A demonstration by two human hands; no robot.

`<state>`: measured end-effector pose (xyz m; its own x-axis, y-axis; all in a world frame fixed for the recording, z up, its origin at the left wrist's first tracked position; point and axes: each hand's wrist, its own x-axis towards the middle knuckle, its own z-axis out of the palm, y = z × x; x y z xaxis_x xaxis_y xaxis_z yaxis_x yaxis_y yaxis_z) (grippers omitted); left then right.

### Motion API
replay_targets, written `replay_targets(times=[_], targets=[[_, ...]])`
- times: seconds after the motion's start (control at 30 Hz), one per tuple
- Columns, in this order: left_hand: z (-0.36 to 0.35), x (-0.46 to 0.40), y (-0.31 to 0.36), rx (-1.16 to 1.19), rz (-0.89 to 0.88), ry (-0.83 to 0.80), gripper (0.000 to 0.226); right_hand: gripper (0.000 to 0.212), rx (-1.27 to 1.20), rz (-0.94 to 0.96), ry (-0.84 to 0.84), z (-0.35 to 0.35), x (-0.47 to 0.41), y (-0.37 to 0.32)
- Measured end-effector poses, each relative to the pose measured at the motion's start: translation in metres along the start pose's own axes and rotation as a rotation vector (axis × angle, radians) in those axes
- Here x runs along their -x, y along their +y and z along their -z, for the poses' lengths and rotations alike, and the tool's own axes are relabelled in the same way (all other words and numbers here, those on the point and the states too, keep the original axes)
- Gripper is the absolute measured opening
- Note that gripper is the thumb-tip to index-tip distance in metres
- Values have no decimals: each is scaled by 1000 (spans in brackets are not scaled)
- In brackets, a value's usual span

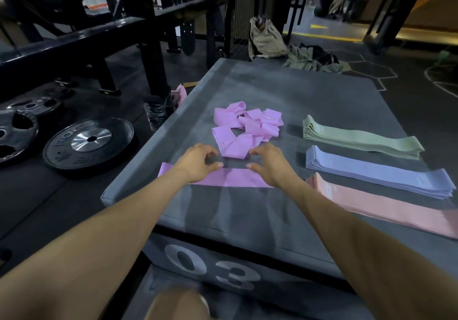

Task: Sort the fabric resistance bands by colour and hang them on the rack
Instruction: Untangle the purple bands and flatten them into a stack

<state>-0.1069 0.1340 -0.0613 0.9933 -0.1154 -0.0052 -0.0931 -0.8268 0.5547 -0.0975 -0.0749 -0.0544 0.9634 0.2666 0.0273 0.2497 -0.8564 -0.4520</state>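
While your left hand and right hand, grips loosely curled and empty, hover over the flat purple band, you're mid-sorting; next pick from the pile.

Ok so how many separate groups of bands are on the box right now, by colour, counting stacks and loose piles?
Purple: 2, a loose tangled pile and a flat band laid out under the hands
Green: 1 neat stack
Blue: 1 neat stack
Pink: 1 flat stack
Total: 5 groups, 4 colours. Bands within each stack are too tightly layered to count.
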Motion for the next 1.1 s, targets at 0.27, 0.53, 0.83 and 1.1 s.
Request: replay_targets(times=[0.27, 0.53, 0.83, 1.1], targets=[[-14, -44, 24, -32, 54, 0, 68, 49, 27, 7, 24, 3, -49, 3], [-19, -69, 31, 122, 10, 122, 2, 25, -27, 30, 19, 5, -64, 17], [45, -78, 67, 468, -106, 211, 25, 16, -165, 35, 246, 63, -67, -15], [97, -56, 109, 620, -45, 268, 19, 12, -155, 47, 416, 129, -43, -35]])
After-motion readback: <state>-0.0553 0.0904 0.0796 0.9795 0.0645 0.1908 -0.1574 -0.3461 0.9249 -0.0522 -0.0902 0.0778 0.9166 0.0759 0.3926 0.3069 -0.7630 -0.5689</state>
